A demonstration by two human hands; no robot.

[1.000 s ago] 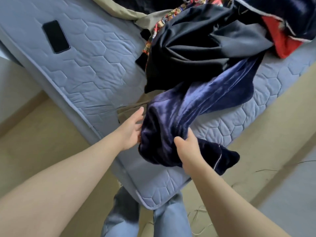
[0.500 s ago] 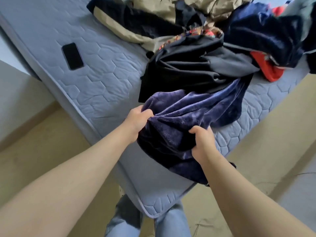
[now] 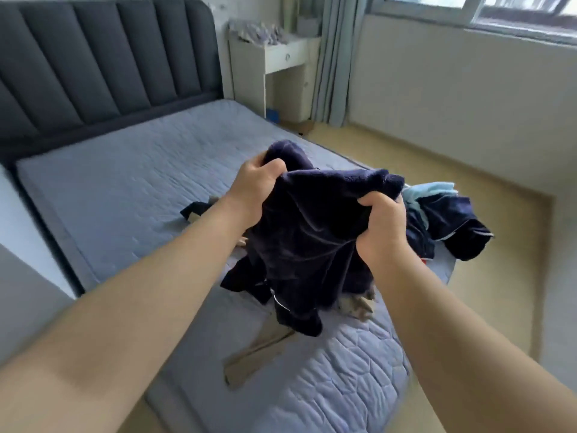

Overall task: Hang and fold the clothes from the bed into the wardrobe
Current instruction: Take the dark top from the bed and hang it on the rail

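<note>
Navy velvet garment (image 3: 312, 245) is up off the mattress (image 3: 125, 189), bunched, hem dangling over the clothes pile (image 3: 449, 220). I read it as soft, plush, a bit slippery: needs gripping at the waistband or shoulders. Left hand (image 3: 254, 190) and right hand (image 3: 382, 228) both fisted tight on its top edge, no wardrobe in view

A home bedroom: padded headboard (image 3: 103, 57), bare mattress (image 3: 125, 182), curtained window (image 3: 515, 14).
</note>
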